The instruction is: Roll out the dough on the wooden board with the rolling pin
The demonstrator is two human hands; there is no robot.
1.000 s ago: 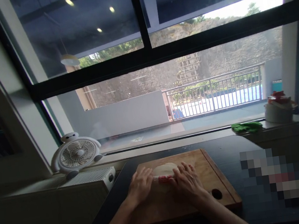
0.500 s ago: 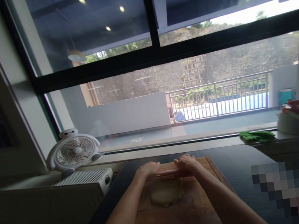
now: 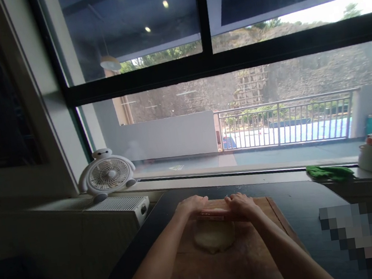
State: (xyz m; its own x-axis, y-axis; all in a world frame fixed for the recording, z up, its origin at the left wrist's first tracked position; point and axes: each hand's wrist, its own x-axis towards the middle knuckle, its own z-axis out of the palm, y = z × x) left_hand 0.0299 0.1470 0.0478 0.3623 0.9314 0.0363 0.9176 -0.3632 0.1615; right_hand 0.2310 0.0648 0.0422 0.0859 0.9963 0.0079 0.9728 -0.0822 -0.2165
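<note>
Rolling pin (image 3: 212, 213), one: long axis left to right, at the far edge of flattened dough (image 3: 215, 237) on a wooden cutting board (image 3: 204, 276); left hand (image 3: 193, 205) and right hand (image 3: 241, 204) curled over the pin's ends, neither plainly nearer the dough, which I see on their near side

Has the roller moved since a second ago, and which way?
Yes: away from the person. The roller is now nearer the far edge of the wooden board, at the far side of the dough.
</note>
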